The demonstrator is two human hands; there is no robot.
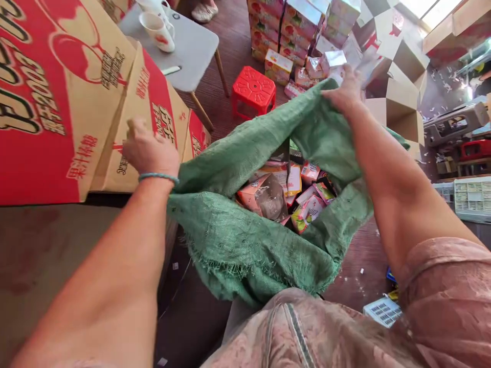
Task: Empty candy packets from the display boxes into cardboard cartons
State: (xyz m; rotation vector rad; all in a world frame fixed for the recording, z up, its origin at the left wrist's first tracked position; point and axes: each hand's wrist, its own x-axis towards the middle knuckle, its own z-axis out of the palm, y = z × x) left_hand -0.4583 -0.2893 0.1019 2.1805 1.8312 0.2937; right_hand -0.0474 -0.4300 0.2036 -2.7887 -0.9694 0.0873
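Note:
A green woven sack (pixel 245 230) with a frayed rim gapes in front of me. Inside lie crumpled printed small boxes (pixel 264 197) and other packaging. At the sack's far right rim, my right hand (pixel 345 92) grips the cloth; its fingertips are slightly blurred. My left hand (pixel 149 148), with a braided band on its wrist, is closed in front of the printed cartons at the left. The sack's left corner meets that wrist. Whatever the left fingers hold, if anything, is hidden.
Large red-and-brown cartons (pixel 88 168) stand at the left. Beyond are a red stool (pixel 253 92), a small white table (pixel 199 46) with mugs (pixel 159 33), and stacked boxes (pixel 299 25). Open cartons (pixel 402 115) and a white crate (pixel 473 199) are at the right.

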